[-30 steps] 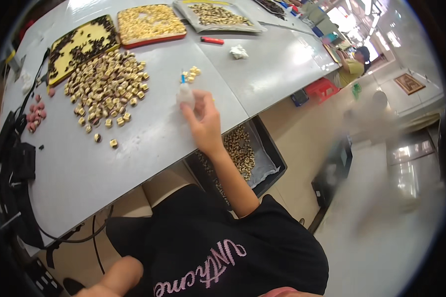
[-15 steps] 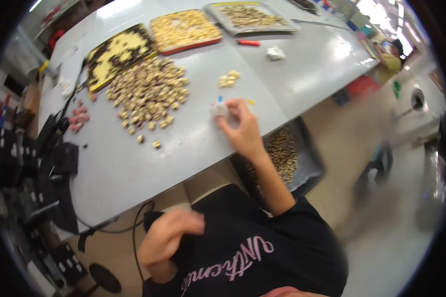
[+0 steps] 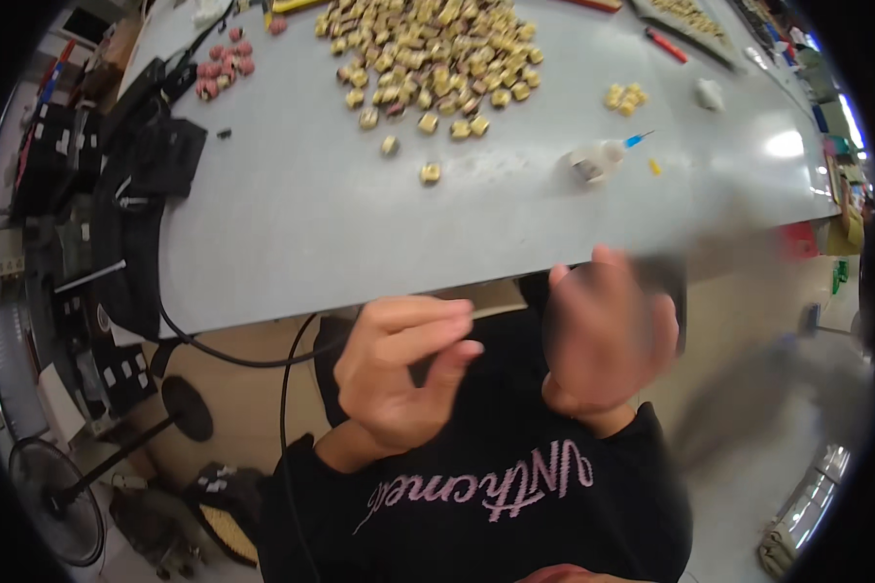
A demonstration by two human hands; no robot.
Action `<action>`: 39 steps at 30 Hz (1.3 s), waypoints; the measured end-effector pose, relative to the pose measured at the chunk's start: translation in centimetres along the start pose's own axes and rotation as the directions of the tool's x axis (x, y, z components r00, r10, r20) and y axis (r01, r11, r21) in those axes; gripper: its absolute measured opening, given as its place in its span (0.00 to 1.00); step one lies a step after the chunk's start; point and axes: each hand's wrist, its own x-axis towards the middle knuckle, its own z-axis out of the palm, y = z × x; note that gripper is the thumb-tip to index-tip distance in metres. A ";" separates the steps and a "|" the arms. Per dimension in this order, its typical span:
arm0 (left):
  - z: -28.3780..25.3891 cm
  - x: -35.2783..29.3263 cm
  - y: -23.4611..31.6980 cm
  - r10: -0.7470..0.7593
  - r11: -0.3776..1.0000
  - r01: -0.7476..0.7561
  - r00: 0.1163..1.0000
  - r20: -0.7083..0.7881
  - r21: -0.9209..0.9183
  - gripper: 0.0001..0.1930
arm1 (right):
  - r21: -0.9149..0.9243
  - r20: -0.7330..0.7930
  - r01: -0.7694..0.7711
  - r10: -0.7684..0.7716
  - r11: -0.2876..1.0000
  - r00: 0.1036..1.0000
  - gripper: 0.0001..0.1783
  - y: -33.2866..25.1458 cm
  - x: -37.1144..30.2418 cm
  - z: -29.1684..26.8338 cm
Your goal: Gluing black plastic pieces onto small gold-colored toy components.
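Note:
My left hand (image 3: 403, 374) is held up before my chest, fingers curved, a gap between thumb and fingertips and nothing visible in it. Beside it, past the table's near edge, my right hand (image 3: 608, 340) is blurred, its fingers stretched out and apart, with no object visible in it. On the table beyond the right hand lies a small whitish bottle (image 3: 601, 160) with a blue needle tip (image 3: 636, 140). A large heap of small cream-and-brown blocks (image 3: 437, 58) spreads over the far middle, a few lying loose nearer me.
Pink pieces (image 3: 226, 68) lie at the far left near black gear (image 3: 170, 155). Right of the heap are a small cream cluster (image 3: 626, 98), a crumpled white wad (image 3: 710, 93), a red pen-like tool (image 3: 666, 45) and a tray (image 3: 695, 34). A black cable (image 3: 233, 361) hangs below the table edge.
My right hand has let go of the bottle, now lying on the table, and drawn back toward me. My left hand has risen rightward. The view has shifted, moving the heap up and right in frame.

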 end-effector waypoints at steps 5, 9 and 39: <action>0.9 0.5 -0.5 0.015 0.992 -0.015 1.000 0.006 -0.124 0.13 | 0.191 0.042 0.041 -0.049 0.981 0.998 0.31 -1.5 -1.1 2.7; 0.7 0.2 -1.5 -0.038 0.984 0.027 0.998 -0.056 -0.179 0.12 | 0.244 -0.051 0.037 -0.025 0.969 0.998 0.28 -1.8 -1.3 4.5; 0.6 0.4 -2.2 -0.096 0.957 0.061 0.989 -0.111 -0.282 0.08 | 0.203 0.410 0.181 -0.251 0.962 0.877 0.20 -1.0 0.5 2.2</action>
